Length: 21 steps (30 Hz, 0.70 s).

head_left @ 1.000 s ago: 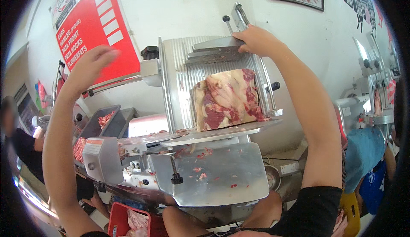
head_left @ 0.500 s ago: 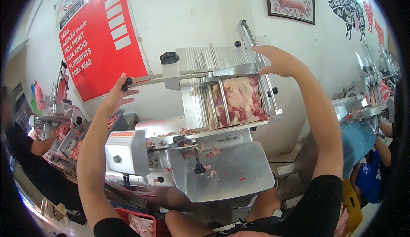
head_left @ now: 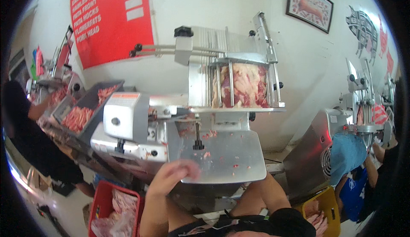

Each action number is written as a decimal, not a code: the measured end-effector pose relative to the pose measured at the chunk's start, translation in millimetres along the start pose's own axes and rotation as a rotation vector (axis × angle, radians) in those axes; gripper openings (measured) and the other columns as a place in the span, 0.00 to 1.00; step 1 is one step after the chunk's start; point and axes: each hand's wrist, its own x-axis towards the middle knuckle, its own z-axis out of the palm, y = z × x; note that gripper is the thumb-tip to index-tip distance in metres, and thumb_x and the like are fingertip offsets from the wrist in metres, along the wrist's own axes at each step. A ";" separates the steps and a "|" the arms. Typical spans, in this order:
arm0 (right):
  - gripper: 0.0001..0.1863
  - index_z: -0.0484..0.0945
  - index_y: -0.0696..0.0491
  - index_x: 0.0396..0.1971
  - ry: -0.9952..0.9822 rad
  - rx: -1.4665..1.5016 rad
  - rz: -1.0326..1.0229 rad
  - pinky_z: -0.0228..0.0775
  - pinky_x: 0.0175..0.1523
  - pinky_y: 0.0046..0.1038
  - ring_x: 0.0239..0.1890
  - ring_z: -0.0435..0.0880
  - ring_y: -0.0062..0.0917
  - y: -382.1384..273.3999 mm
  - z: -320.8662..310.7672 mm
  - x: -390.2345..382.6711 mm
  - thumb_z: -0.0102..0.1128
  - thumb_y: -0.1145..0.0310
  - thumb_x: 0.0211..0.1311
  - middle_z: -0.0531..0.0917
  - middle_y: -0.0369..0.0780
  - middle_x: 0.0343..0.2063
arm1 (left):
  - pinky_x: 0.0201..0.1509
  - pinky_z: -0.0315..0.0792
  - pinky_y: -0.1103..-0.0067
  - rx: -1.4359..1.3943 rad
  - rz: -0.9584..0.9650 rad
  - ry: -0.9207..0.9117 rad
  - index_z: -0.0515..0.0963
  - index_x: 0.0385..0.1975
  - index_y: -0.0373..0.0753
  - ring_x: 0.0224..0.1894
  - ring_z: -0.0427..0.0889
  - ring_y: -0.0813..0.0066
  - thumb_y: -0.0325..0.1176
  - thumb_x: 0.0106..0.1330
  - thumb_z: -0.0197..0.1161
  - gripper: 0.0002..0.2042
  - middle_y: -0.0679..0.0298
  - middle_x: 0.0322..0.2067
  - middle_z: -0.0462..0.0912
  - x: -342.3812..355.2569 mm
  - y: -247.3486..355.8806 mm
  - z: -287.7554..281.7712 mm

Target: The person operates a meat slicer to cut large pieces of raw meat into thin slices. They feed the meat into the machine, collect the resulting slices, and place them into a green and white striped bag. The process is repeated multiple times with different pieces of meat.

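A meat slicer (head_left: 183, 121) stands in front of me. A thick block of marbled raw meat (head_left: 247, 85) sits upright in its carriage, between metal rods and under a metal clamp plate (head_left: 247, 58). My left hand (head_left: 174, 175) hovers at the near left edge of the slicer's steel tray (head_left: 226, 160), touching neither the meat nor the clamp. Motion smears its fingers, so their pose is unclear. My right hand is out of sight; only a black sleeve (head_left: 294, 222) shows at the lower right. Small meat scraps lie on the tray.
At left, a grey bin (head_left: 116, 104) holds sliced meat beside a person in black at another slicer. A red crate (head_left: 95, 211) and a yellow crate (head_left: 335, 200), both with meat, flank my legs. A third slicer (head_left: 318, 147) and another person are at right.
Both hands have left the slicer's upper bars. My left hand came down to the tray; my right hand went out of view. The carriage with the meat sits higher relative to the tray.
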 end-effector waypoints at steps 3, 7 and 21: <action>0.14 0.80 0.54 0.37 0.024 0.041 0.099 0.74 0.40 0.32 0.34 0.82 0.27 10.7 -5.8 -10.0 0.51 0.60 0.73 0.84 0.37 0.32 | 0.55 0.77 0.71 -0.263 -0.148 0.331 0.74 0.52 0.35 0.47 0.83 0.67 0.35 0.75 0.54 0.12 0.59 0.48 0.81 106.1 -40.5 14.3; 0.13 0.80 0.55 0.37 0.077 0.133 0.121 0.75 0.38 0.32 0.32 0.82 0.27 -0.4 -24.5 -9.2 0.52 0.61 0.72 0.83 0.37 0.31 | 0.50 0.82 0.68 -0.686 0.008 0.612 0.75 0.49 0.40 0.43 0.84 0.65 0.38 0.77 0.54 0.11 0.58 0.45 0.82 187.9 -81.6 -27.3; 0.12 0.79 0.60 0.40 0.373 0.471 -0.215 0.75 0.35 0.25 0.30 0.80 0.20 -110.6 -140.4 -47.2 0.59 0.64 0.70 0.82 0.37 0.29 | 0.38 0.80 0.77 -0.967 -0.132 0.544 0.83 0.39 0.40 0.33 0.80 0.74 0.33 0.66 0.66 0.07 0.68 0.33 0.81 191.3 -114.2 -45.1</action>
